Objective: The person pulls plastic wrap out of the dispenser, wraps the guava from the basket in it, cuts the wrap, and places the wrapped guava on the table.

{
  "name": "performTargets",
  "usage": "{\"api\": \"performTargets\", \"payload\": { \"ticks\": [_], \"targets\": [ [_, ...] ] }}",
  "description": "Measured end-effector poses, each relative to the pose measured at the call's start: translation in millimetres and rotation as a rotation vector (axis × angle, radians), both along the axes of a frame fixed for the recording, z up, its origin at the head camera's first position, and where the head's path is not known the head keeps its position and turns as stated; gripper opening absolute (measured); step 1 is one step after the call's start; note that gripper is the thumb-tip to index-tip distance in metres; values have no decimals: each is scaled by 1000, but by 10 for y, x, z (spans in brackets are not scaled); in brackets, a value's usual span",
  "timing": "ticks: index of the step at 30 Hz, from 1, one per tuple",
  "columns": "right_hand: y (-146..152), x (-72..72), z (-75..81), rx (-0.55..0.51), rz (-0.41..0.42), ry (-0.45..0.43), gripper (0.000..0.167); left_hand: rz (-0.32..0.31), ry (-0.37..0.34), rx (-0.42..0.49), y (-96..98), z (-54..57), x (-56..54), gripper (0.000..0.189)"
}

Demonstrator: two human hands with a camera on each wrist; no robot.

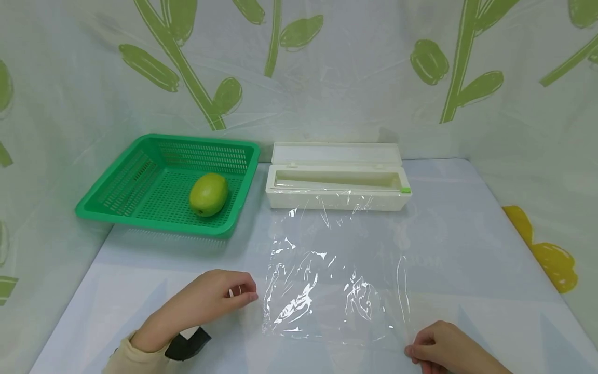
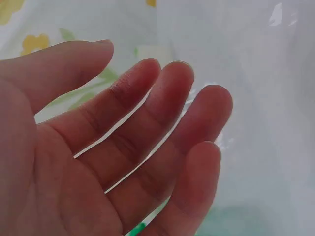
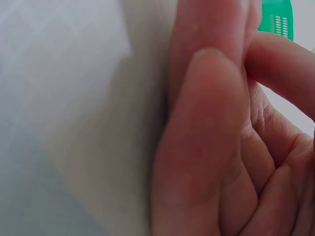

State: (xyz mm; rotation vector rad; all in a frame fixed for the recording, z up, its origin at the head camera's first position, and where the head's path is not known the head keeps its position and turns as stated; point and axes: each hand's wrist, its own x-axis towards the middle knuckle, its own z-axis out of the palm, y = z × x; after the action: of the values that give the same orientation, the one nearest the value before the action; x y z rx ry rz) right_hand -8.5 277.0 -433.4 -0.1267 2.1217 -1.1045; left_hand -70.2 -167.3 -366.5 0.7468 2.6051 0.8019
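Note:
A sheet of clear plastic wrap (image 1: pixel 322 291) lies stretched over the table, running toward me from a white wrap dispenser box (image 1: pixel 336 200) whose lid stands raised at the back. At the sheet's near right corner, my right hand (image 1: pixel 448 345) pinches the film between thumb and index finger; the right wrist view shows its fingers curled close to the tabletop. My left hand (image 1: pixel 210 296) is just beyond the sheet's left edge, fingers loosely bent and holding nothing. The left wrist view shows its bare palm and spread thumb.
A green plastic basket (image 1: pixel 154 226) stands at the back left with a yellow-green mango-like fruit (image 1: pixel 208 195) inside. A small green tab (image 1: pixel 405 190) sits on the box's right end. Leaf-patterned sheeting (image 1: pixel 345 78) walls the table at the back and sides.

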Motion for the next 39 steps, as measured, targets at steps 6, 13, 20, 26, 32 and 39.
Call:
{"api": "performTargets", "payload": {
  "ticks": [6, 13, 20, 26, 32, 39],
  "targets": [
    [11, 10, -9, -16, -6, -9, 33, 63, 94, 21, -115, 262, -110, 15],
    [22, -1, -13, -39, -2, -5, 33, 139, 153, 80, -258, 520, -343, 16],
    [22, 6, -15, -41, 25, 35, 33, 231, 188, 89, -377, 664, -633, 20],
    [12, -2, -19, -48, 24, 32, 33, 336, 102, 109, -473, 665, -835, 34],
    [18, -11, -24, -59, 16, 12, 33, 418, 35, 121, -564, 690, -1067, 50],
    [8, 0, 1, -72, 19, 17, 32, 469, -71, 171, -631, 732, -1302, 54]
  ]
}}
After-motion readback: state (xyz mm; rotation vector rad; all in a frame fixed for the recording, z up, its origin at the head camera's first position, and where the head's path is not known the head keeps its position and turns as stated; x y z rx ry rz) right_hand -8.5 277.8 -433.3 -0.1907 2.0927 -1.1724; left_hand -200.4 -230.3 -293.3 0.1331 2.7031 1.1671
